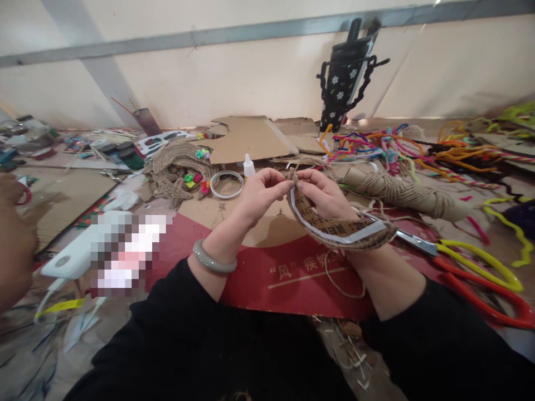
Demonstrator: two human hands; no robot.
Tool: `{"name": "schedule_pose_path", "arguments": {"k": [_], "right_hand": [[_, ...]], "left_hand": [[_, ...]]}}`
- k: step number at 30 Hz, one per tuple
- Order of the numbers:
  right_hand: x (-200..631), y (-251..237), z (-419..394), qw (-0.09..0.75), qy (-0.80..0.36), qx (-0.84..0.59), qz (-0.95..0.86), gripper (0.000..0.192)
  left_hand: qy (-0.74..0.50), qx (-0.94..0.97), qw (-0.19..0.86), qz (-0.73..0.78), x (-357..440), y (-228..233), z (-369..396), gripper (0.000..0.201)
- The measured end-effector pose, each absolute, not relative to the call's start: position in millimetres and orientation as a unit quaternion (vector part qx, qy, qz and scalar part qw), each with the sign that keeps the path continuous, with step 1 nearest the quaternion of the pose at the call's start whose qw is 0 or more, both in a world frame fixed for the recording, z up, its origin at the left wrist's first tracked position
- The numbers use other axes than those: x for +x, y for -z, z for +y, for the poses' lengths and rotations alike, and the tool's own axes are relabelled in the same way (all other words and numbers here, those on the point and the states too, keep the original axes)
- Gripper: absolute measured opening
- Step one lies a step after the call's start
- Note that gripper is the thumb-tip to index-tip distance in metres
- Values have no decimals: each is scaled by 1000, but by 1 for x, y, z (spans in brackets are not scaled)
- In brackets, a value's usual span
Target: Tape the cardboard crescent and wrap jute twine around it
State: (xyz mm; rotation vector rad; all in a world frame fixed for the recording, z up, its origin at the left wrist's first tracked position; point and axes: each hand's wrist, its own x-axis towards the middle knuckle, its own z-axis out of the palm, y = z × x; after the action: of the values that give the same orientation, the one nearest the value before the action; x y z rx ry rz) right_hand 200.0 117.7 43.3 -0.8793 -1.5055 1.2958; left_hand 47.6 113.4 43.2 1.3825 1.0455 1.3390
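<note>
A curved cardboard piece [330, 228] with dark printing hangs below my fingers. Twine covers its outer edge, and a white strip [307, 221] runs along the inside of that edge. My left hand [261, 195] pinches at the upper tip of the piece, thumb and fingers closed. Meeting it there, my right hand [324, 195] grips the same tip from the other side, partly behind the cardboard. What lies between the fingertips is too small to make out exactly. A loose loop of twine [340, 287] dangles over the red board [259, 278] below.
Scissors [472, 267] with red and yellow handles lie at right, near a twine-wrapped tube [413, 192]. Behind my hands stand a small white bottle [249, 166], a ring [226, 194] and a black tumbler [345, 83]. Another person's hand [14, 239] is at far left.
</note>
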Motion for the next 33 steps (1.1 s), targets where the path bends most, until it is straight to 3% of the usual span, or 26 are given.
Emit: {"name": "schedule_pose_path", "arguments": {"k": [16,33], "right_hand": [[203,-38,121,457,-544,-344,-614,34],[205,-40,119,442,-437,-401,-673,16]], "left_hand": [[-492,543,558,389,41,-42,117,25],[-462,552,551,422,43,-44,113,10]]}}
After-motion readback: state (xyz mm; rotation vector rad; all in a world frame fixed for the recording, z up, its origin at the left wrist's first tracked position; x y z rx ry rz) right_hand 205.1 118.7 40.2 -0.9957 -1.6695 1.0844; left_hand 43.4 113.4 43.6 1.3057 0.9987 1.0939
